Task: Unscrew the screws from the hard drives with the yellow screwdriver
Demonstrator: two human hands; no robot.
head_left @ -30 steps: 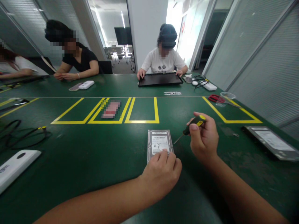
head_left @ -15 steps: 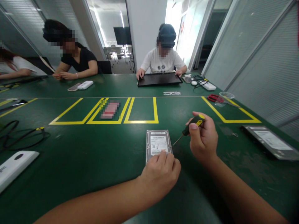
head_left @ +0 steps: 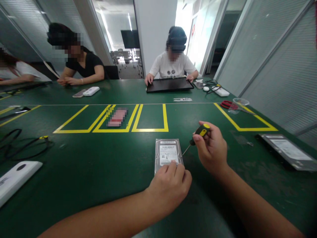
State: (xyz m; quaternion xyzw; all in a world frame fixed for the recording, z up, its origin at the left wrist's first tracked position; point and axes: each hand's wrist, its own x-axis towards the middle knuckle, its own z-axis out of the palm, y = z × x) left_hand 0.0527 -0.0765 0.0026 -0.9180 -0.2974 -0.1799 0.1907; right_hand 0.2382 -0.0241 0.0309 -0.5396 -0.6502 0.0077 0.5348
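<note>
A silver hard drive [head_left: 167, 152] with a white label lies flat on the green table [head_left: 99, 165] in front of me. My left hand [head_left: 169, 186] rests on its near edge, fingers curled and pressing down on it. My right hand [head_left: 211, 148] is closed round a black and yellow screwdriver [head_left: 198, 135]. Its thin tip points down and left, close to the drive's right edge.
Another drive [head_left: 287, 150] lies at the right, near a small screw [head_left: 250, 143]. Yellow tape boxes [head_left: 111, 119] mark the table's middle. Red scissors [head_left: 229, 104] and a clear cup [head_left: 240, 102] sit beyond. A white box [head_left: 15, 178] and black cables [head_left: 24, 142] lie left. Three people sit across the table.
My right hand has moved left with the screwdriver, bringing its tip nearer the drive's right edge. My left hand has stayed on the drive.
</note>
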